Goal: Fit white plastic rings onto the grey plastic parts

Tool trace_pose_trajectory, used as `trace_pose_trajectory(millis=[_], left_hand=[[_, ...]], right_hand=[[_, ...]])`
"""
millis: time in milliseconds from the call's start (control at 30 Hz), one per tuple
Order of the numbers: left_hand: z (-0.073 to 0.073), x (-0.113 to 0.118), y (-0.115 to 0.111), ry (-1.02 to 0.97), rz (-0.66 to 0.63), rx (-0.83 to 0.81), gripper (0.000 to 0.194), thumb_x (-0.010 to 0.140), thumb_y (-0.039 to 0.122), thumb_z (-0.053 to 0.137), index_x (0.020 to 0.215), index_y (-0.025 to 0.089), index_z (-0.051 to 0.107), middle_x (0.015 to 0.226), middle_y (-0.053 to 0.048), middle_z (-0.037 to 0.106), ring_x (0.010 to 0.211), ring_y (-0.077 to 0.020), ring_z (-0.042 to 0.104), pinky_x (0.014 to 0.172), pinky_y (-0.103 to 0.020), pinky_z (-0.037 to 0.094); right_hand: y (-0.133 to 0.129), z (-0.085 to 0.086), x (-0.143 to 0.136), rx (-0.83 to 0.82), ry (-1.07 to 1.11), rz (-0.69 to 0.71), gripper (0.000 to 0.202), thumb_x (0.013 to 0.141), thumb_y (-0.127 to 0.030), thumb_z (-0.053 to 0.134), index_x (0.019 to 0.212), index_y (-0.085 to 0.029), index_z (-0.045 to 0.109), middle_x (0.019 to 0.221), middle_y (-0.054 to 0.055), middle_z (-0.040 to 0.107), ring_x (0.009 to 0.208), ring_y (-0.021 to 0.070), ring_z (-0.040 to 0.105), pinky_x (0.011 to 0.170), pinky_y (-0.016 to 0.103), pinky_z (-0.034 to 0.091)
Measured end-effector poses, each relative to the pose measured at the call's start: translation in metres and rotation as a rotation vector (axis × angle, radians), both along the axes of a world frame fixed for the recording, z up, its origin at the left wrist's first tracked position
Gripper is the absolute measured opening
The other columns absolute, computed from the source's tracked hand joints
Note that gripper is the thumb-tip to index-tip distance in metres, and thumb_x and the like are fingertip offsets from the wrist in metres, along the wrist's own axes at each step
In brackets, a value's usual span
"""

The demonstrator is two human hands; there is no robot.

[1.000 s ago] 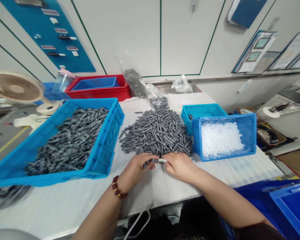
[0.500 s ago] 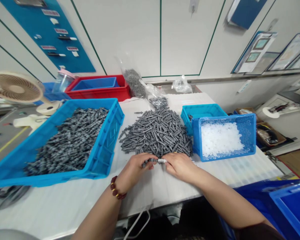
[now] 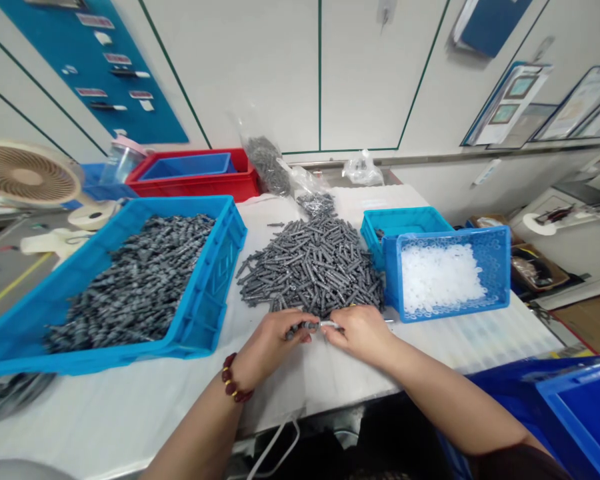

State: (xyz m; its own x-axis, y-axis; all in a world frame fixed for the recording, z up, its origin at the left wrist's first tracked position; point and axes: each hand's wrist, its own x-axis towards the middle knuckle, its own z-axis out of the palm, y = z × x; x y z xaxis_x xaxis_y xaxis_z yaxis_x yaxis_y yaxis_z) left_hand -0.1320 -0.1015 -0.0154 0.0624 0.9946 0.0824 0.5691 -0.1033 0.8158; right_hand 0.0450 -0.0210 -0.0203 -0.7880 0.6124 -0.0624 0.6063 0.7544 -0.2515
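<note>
On the table [image 3: 105, 413], the big tray [image 3: 227, 267] of grey parts looked done; the broad pile [image 3: 315, 267] and bin [image 3: 394, 280] of white bits suggested plenty left. Just beside the pile, the left hand's [image 3: 273, 333] fingers pinched a grey part [image 3: 300, 328], the right hand's [image 3: 363, 333] a white bit [image 3: 329, 324].

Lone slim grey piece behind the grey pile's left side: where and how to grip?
Pinch the slim grey piece mid-length, front and back, probably from above: it lies flat and crosswise on the white table covering, clear of the heap of grey pieces.
</note>
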Motion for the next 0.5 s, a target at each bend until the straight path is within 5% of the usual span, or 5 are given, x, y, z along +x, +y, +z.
trace_pose_trajectory(millis=[500], left_hand=[[-0.0097,-0.0074,-0.0003,-0.133,0.054,-0.058,0.024,0.078,0.023,0.056,0.097,0.019,0.07,0.081,-0.005,0.07,0.069,-0.0155,0.066,0.065,-0.026,0.054]], right_hand=[[0.0016,0.0063,-0.0002,0.019,0.001,-0.176,0.041,0.082,-0.055,0.047,0.074,-0.019,0.065,0.072,0.006,0.069,0.068,0.0183,0.062,0.058,0.025,0.035]])
